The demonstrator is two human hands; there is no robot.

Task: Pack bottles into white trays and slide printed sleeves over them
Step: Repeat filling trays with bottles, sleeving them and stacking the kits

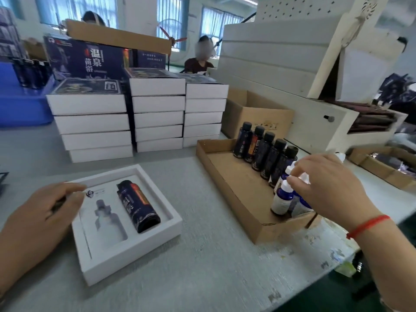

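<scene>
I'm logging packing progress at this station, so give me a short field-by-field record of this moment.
white tray: open on the table, no sleeve on it
dark bottle: lying in the tray's right slot
dropper-shaped slot: unfilled
left hand: rests on the tray's left edge; grip unclear
right hand: fingers at the white cap of a small blue bottle
cardboard tray: holds a row of upright dark bottles and the blue ones
finished boxes: three stacks behind

White tray (144, 248) lies left of cardboard tray (234, 190); stacked boxes (135, 113) behind.
</scene>
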